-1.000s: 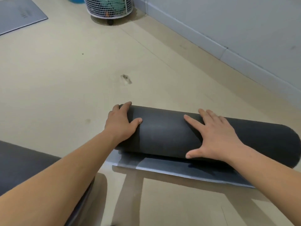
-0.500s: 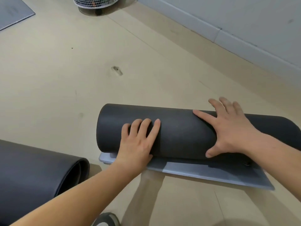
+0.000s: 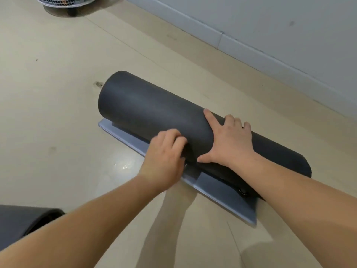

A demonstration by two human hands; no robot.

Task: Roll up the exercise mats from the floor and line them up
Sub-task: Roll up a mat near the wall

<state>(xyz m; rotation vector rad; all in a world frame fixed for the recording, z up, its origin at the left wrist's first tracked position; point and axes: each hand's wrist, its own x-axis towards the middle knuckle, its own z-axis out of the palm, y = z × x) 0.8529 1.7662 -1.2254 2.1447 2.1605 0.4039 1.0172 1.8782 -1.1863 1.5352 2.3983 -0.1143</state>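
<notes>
Lying slantwise on the beige floor (image 3: 58,117), the dark grey mat (image 3: 150,113) is rolled into a thick tube. One end points up and to the left, and the other runs down to the right under the person's right forearm. A short strip of the same mat (image 3: 216,192), showing a lighter blue-grey face, sticks out flat on the floor along the near side of the roll.

The right hand (image 3: 229,144) rests palm-down on top of the roll near its middle. Its fingers are straight and spread apart, with the forefinger reaching up and left. The thumb points down the near side of the roll.

The left hand (image 3: 164,161) is just beside the right one, against the near side of the roll. Its fingers (image 3: 178,141) are bent, with their tips touching the dark surface. The hand is blurred, so I cannot tell whether it grips a layer or only pushes.

A second rolled mat (image 3: 23,219), also dark, lies in the lower left corner, well apart from the first, with its open end facing right. At the top left is the lower rim of a white wire basket (image 3: 65,0) on a small wheel. A pale grey wall (image 3: 270,26) with a skirting board (image 3: 193,22) runs along the far right.
</notes>
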